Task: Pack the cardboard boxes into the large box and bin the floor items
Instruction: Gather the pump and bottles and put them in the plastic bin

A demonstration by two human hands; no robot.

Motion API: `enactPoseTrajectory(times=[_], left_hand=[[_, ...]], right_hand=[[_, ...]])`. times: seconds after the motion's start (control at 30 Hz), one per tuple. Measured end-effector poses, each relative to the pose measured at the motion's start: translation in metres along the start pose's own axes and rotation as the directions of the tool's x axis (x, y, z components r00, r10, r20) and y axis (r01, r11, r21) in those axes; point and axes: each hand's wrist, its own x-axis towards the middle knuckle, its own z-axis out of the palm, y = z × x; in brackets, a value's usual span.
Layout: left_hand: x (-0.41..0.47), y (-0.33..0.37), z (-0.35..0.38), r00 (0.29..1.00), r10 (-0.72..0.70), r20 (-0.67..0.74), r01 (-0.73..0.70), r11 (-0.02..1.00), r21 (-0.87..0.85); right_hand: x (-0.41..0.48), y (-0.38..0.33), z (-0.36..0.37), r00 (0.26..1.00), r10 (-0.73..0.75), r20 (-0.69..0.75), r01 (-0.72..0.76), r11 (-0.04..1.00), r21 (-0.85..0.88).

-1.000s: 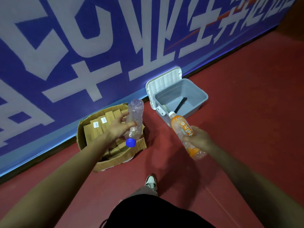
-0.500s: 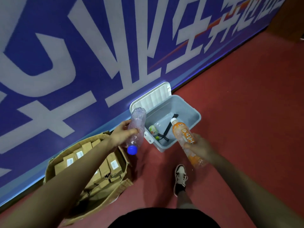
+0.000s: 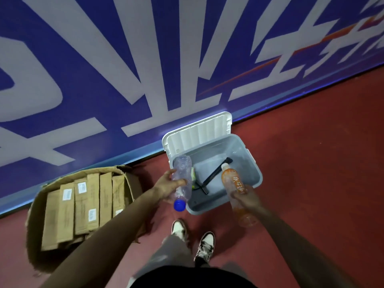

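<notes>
While left hand (image 3: 166, 189) grips clear bottle (image 3: 182, 172), right hand (image 3: 248, 199) orange bottle (image 3: 232, 178), red floor (image 3: 311, 163) meets blue wall (image 3: 128, 59).

orange bottle (image 3: 234, 182), grey bin (image 3: 244, 151)

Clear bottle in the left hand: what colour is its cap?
Blue cap on the clear bottle, left hand; head view shows it best.

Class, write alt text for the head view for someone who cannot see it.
A person stands over an open grey bin, the left hand gripping a clear bottle and the right hand an orange bottle. A large cardboard box full of smaller boxes sits on the red floor.
</notes>
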Motion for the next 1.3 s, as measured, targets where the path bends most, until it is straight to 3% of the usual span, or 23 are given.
enactPoseTrajectory(times=[0.27,0.57,0.83,1.2,1.3], left_hand=[[0.109,0.012,0.03,0.998,-0.052,0.038,0.048,0.994,0.095],[0.215,-0.02,0.09,0.996,-0.067,-0.057,0.078,0.969,0.234],[0.32,-0.044,0.151,0.965,-0.156,-0.211,0.176,0.982,0.076],[0.409,-0.083,0.179,0.932,-0.242,-0.269,0.253,0.967,0.008],[0.42,-0.1,0.179,0.931,-0.256,-0.262,0.274,0.961,0.034]], right_hand=[[0.115,-0.008,0.006,0.996,0.081,0.022,-0.079,0.992,-0.095],[0.247,0.03,0.028,0.987,0.137,0.082,-0.114,0.963,-0.243],[0.356,0.052,0.045,0.979,0.157,0.128,-0.107,0.938,-0.33],[0.431,0.076,0.096,0.975,0.092,0.2,-0.016,0.935,-0.355],[0.447,0.089,0.103,0.968,0.098,0.232,0.012,0.903,-0.43]])
